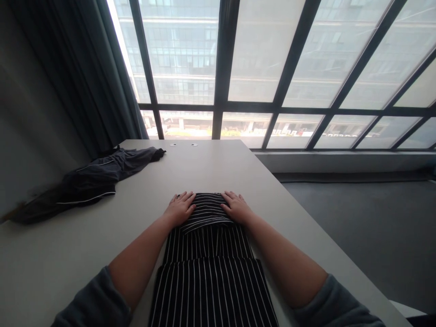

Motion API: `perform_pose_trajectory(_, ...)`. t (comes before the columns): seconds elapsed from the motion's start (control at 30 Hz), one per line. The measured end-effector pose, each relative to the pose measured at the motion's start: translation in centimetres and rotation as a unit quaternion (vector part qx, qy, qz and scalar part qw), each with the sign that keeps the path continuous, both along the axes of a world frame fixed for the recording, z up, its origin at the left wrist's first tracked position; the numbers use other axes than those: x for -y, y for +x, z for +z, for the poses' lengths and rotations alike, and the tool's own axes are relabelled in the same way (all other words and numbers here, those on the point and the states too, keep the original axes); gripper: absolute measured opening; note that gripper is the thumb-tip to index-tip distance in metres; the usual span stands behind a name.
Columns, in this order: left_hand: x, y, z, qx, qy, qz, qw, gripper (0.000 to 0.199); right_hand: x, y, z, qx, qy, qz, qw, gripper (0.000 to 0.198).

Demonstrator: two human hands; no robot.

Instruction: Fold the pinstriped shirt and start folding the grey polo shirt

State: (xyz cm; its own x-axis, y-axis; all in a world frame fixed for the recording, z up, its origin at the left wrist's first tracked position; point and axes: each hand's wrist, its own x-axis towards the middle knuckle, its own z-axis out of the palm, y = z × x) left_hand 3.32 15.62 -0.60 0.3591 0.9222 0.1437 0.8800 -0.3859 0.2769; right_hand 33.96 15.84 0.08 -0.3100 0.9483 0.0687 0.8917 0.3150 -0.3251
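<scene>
A black cloth garment with thin white stripes (211, 286), perhaps an apron, lies lengthwise on the white table, its near end running out of the bottom of the view. At the far end a flap is folded over, so its stripes run crosswise there. My left hand (180, 208) rests flat on the left corner of that flap, fingers spread. On the right corner lies my right hand (236, 206), also flat with its fingers stretched out. Neither hand grips the cloth.
Dark clothing with white piping (98, 175) lies heaped along the table's left side. The white table (211, 168) has two round fittings near its far edge. Beyond it stand large windows, with a dark curtain (78, 68) at left and grey floor (361, 222) at right.
</scene>
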Motion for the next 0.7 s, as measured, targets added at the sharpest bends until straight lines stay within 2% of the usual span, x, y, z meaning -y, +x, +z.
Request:
perform_pose_trajectory(0.13, -1.3, -3.0, 0.4, 0.075, 0.035, 0.033, 0.996, 0.046, -1.2, 1.4, -0.2, -0.071, 0.083, -0.015, 0.994, 0.039)
perform_pose_trajectory(0.23, -2.1, -4.8, 0.9, 0.098, 0.035, 0.04, 0.994, 0.037, -2.1, 2.2, -0.1, -0.09, 0.093, -0.032, 0.991, 0.026)
perform_pose_trajectory(0.33, -2.7, -5.3, 1.1, 0.116, 0.031, 0.045, 0.992, 0.032, -3.0, 2.5, 0.1, -0.097, 0.091, -0.042, 0.99, 0.016)
perform_pose_trajectory(0.57, -4.1, -4.9, 1.0, 0.134, 0.021, 0.095, 0.986, 0.032, -5.0, 2.5, 0.4, -0.104, 0.086, -0.04, 0.99, 0.017)
perform_pose_trajectory(0.7, -4.8, -4.8, 0.9, 0.13, 0.029, 0.131, 0.982, 0.031, -4.8, 2.0, 0.1, -0.068, 0.087, -0.055, 0.992, 0.019)
